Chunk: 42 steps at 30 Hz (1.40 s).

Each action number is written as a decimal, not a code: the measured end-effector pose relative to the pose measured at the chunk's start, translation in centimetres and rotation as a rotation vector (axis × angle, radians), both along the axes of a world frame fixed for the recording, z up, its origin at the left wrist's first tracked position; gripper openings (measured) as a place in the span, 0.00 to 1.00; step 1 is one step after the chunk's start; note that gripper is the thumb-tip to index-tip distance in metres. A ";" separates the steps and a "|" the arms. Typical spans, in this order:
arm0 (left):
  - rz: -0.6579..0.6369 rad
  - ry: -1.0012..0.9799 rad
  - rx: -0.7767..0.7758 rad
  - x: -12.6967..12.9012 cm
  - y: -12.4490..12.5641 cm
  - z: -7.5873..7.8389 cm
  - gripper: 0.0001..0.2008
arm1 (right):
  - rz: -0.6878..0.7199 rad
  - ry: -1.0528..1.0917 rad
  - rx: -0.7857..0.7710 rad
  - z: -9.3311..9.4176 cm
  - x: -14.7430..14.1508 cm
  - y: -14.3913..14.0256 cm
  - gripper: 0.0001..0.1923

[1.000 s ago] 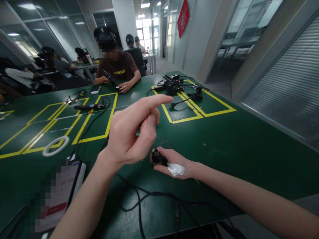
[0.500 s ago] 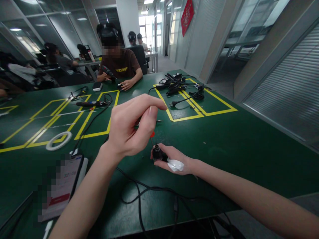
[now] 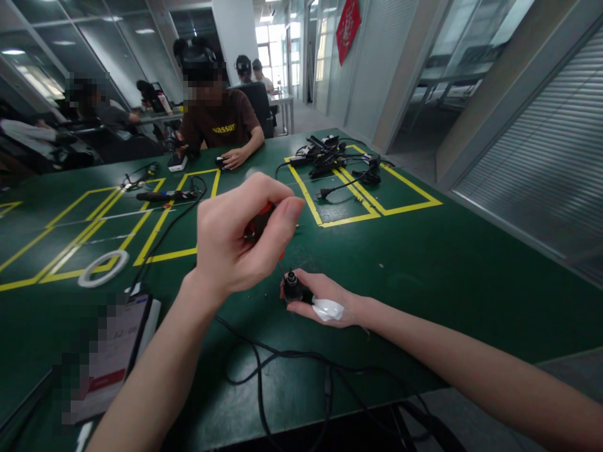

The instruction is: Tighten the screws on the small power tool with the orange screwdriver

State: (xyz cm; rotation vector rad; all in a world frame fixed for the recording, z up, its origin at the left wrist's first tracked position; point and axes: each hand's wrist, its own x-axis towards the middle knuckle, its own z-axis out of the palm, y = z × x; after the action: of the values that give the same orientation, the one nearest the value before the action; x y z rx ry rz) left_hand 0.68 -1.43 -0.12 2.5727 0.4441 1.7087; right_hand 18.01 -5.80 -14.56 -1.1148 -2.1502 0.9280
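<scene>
The left hand (image 3: pixel 235 242) is raised above the green worktop (image 3: pixel 424 263), its fingers (image 3: pixel 282 216) clenched around the red and black handle of a small screwdriver (image 3: pixel 258 226). The thin shaft runs down from the handle to the top of a small black round part with a metal centre (image 3: pixel 293 290). The right hand (image 3: pixel 325 301) rests on the worktop, fingers grasping that black part from the side and holding it upright; a white bandage (image 3: pixel 328 309) wraps one finger.

A black cable (image 3: pixel 264 364) loops across the worktop just in front of both hands. A white ring of tape (image 3: pixel 98 268) lies to the left, among yellow floor-style marking lines (image 3: pixel 207 207). A heap of black plugs and cables (image 3: pixel 330 157) lies well beyond, and a person in a brown shirt (image 3: pixel 219 129) sits at the far edge.
</scene>
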 end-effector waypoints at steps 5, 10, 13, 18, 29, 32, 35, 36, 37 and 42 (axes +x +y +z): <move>-0.033 0.000 0.002 0.0 0.1 -0.1 0.13 | 0.005 -0.002 0.015 -0.3 0.2 0.1 0.21; -0.061 -0.004 0.010 0.0 0.4 0.1 0.14 | 0.039 0.045 0.030 -0.1 0.7 0.2 0.31; -0.070 -0.015 -0.014 -0.1 0.3 0.1 0.16 | 0.055 0.065 0.036 0.3 0.9 0.4 0.33; -0.083 -0.014 -0.028 -0.1 0.4 0.2 0.16 | 0.034 0.118 0.101 0.2 1.4 0.4 0.30; -0.192 -0.028 -0.089 -0.5 0.6 0.0 0.16 | -0.132 0.422 0.205 -0.2 1.5 0.4 0.27; -0.181 -0.017 -0.050 -0.5 0.7 0.0 0.15 | -0.167 0.595 0.083 -0.2 1.1 0.3 0.27; -0.173 -0.005 -0.024 -0.4 0.7 -0.1 0.14 | -0.201 0.832 -0.101 -0.2 0.8 0.5 0.26; -0.171 -0.006 -0.019 -0.4 0.8 -0.1 0.14 | -0.202 0.897 -0.165 -0.2 0.7 0.6 0.26; -0.170 -0.009 -0.015 -0.4 0.8 -0.1 0.14 | -0.198 0.949 -0.230 -0.1 0.7 0.7 0.26; -0.129 -0.008 -0.024 -0.4 0.6 0.0 0.14 | -0.150 1.098 -0.516 0.5 0.6 0.7 0.27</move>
State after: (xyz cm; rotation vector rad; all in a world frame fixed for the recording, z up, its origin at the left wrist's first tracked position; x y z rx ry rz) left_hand 0.32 -0.80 -0.15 2.5167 0.2895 1.6611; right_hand 18.63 -5.10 -14.11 -0.6679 -0.9479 1.5809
